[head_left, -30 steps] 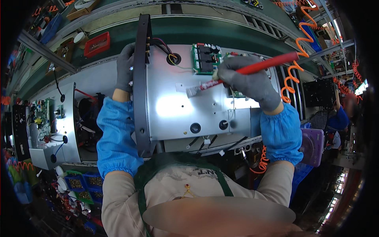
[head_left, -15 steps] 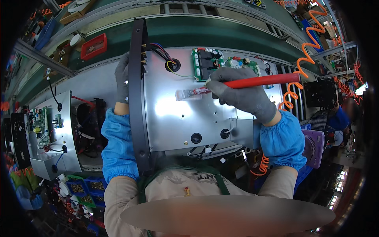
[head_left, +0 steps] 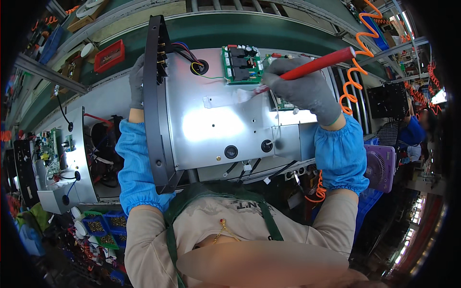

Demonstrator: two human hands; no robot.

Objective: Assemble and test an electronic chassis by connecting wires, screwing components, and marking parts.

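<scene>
My right hand (head_left: pixel 302 91), in a grey glove, is closed round the red handle of a brush (head_left: pixel 319 64). The brush's whitish, smeared bristle end touches the bare sheet metal of a chassis (head_left: pixel 192 134), where a pale paste patch (head_left: pixel 211 102) lies. At the chassis's left side, my gloved left hand (head_left: pixel 137 86) grips the upright black panel (head_left: pixel 158 115) from its outer side; its fingers are partly hidden. Just above the brush sits a green circuit board (head_left: pixel 241 65) with black blocks. Another circuit board (head_left: pixel 283 103) is partly covered by my right hand.
A second chassis with boards (head_left: pixel 72 153) stands to the left. Beyond it are a red parts tray (head_left: pixel 109 56) and a green conveyor belt (head_left: pixel 201 31). Orange coiled hose (head_left: pixel 353 81) hangs at the right, near a purple fan (head_left: pixel 379 168). Blue screw bins (head_left: pixel 115 221) sit lower left.
The chassis has shifted left and slightly away from me, my left hand moving with it. The brush is tilted more steeply, and a pale smear now shows more plainly under its bristles.
</scene>
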